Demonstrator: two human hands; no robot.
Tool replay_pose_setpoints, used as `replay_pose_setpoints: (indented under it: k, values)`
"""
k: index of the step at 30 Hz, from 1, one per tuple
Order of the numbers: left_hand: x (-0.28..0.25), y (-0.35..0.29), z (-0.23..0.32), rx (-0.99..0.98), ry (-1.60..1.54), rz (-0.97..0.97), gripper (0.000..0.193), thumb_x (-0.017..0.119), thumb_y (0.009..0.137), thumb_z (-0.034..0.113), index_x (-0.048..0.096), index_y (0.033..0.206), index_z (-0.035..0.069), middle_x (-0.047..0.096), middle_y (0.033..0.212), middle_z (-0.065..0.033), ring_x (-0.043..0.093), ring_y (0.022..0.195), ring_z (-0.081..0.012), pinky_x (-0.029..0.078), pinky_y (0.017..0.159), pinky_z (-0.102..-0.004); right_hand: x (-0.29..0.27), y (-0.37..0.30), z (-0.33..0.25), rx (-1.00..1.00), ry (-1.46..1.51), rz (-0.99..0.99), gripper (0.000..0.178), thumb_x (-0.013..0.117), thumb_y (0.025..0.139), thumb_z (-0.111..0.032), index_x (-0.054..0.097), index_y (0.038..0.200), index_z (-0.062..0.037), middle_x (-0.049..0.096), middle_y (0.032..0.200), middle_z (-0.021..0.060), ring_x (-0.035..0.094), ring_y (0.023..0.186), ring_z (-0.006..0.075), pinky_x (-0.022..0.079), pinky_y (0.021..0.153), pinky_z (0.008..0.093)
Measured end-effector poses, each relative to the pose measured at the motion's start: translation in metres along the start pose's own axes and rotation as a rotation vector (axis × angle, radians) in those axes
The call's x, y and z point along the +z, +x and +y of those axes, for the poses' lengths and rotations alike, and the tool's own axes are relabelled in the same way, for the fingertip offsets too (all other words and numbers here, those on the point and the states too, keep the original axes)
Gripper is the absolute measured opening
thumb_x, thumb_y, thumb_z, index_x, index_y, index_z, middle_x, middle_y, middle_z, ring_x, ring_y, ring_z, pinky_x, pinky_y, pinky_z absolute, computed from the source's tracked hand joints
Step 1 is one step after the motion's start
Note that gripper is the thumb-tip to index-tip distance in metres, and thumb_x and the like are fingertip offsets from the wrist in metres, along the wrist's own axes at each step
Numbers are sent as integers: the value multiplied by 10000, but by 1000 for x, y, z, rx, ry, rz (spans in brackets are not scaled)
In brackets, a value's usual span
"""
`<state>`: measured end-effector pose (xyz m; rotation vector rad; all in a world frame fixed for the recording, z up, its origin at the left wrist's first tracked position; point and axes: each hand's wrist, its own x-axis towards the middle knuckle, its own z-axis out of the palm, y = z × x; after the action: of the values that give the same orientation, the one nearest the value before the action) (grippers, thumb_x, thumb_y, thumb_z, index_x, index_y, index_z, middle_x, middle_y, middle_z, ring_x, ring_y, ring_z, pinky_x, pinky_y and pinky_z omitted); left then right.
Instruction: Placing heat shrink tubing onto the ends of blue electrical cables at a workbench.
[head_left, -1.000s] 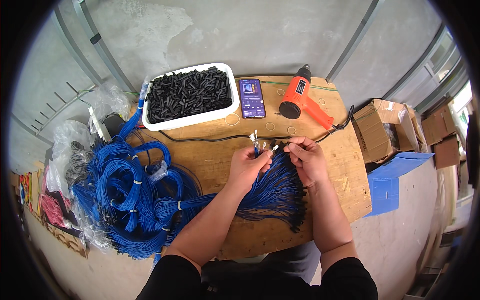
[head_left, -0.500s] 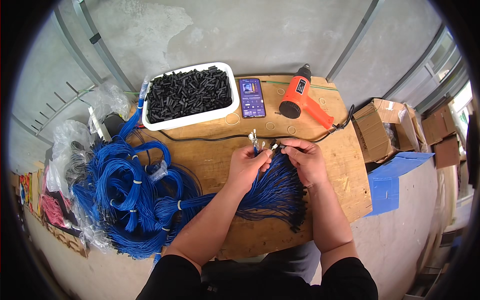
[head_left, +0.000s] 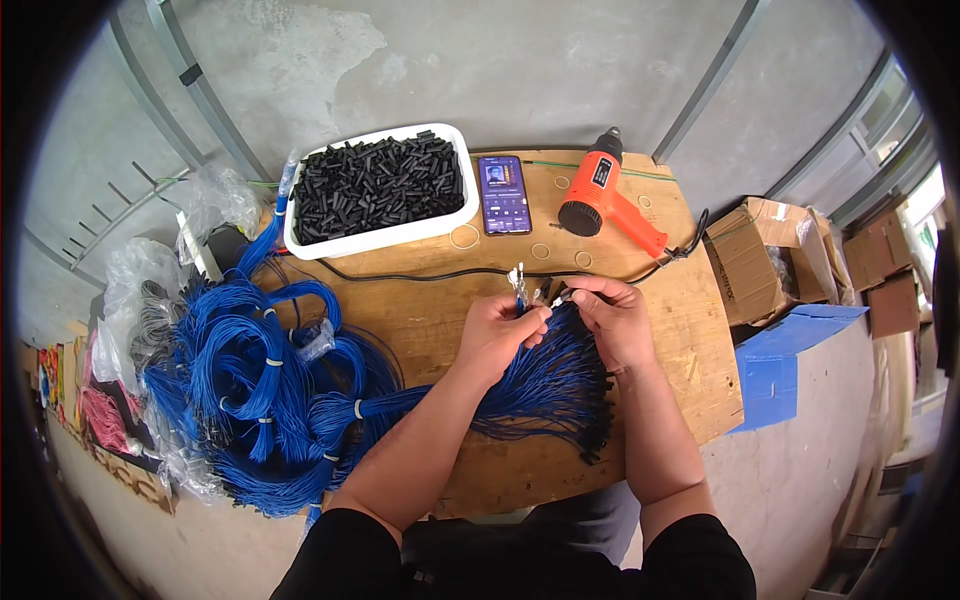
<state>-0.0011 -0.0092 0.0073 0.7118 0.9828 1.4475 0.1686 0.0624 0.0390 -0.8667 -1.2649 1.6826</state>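
My left hand (head_left: 496, 336) is closed on several blue wires, whose pale metal terminals (head_left: 517, 279) stick up above the fingers. Close beside it, my right hand (head_left: 616, 322) pinches a short black sleeve (head_left: 564, 295) at the end of a wire, next to a whitish terminal by the left fingertips. Below both hands, a fan of blue wires (head_left: 545, 385) spreads over the table, many of its ends capped with black sleeves (head_left: 598, 425). The left forearm crosses over this bundle. Exactly how far the sleeve sits on its terminal is too small to tell.
A white tub (head_left: 467, 190) full of black sleeves stands at the back, beside a lit phone (head_left: 505, 197) and an orange heat gun (head_left: 610, 195). A black cord (head_left: 420, 277) crosses the wooden table (head_left: 680, 400). Coiled blue wire (head_left: 250, 350) covers the left; cardboard boxes (head_left: 750, 260) sit right.
My left hand has shifted slightly right, toward the right fingertips, and the terminals above it have tilted right. The right hand stays nearly in place, still pinching the black sleeve.
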Motion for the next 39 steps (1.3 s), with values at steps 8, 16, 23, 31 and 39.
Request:
replay_pose_setpoints:
  k: [8, 16, 23, 31, 39]
  values:
    - [2, -2, 2, -30, 17, -16, 128, 707, 906, 80, 670, 924, -42, 642, 751, -61, 565, 631, -93, 445, 574, -233, -4, 1, 3, -14, 15, -29, 166, 689, 908, -22, 712, 1065, 23, 641, 776, -16, 402, 564, 24, 319, 501, 188]
    - [2, -2, 2, -25, 25, -30, 125, 699, 909, 71, 664, 937, -45, 645, 763, -66, 568, 638, -94, 452, 582, -232, -4, 2, 3, 19, 58, -25, 71, 702, 904, -45, 689, 958, -1, 658, 769, 16, 428, 562, 37, 325, 502, 189]
    - [0, -1, -2, -28, 34, -40, 138, 698, 917, 81, 673, 968, -44, 662, 793, -76, 592, 659, -99, 477, 601, -234, -5, 2, 4, 7, 42, -53, 69, 697, 910, -48, 686, 956, 2, 657, 773, 17, 428, 570, 35, 322, 505, 186]
    - [-2, 2, -10, 23, 79, 43, 185, 721, 914, 111, 685, 997, -50, 686, 812, -65, 626, 673, -95, 504, 602, -213, -10, 5, 4, 63, 130, -23, 67, 654, 947, -67, 661, 946, 0, 666, 791, 52, 386, 526, 38, 284, 467, 190]
    - [0, 0, -7, 46, 56, 13, 157, 713, 913, 95, 683, 972, -48, 668, 789, -50, 611, 681, -87, 490, 610, -217, -18, 6, 1, 195, 309, -94, 130, 619, 981, -129, 641, 950, -5, 670, 791, 81, 386, 515, 55, 268, 453, 188]
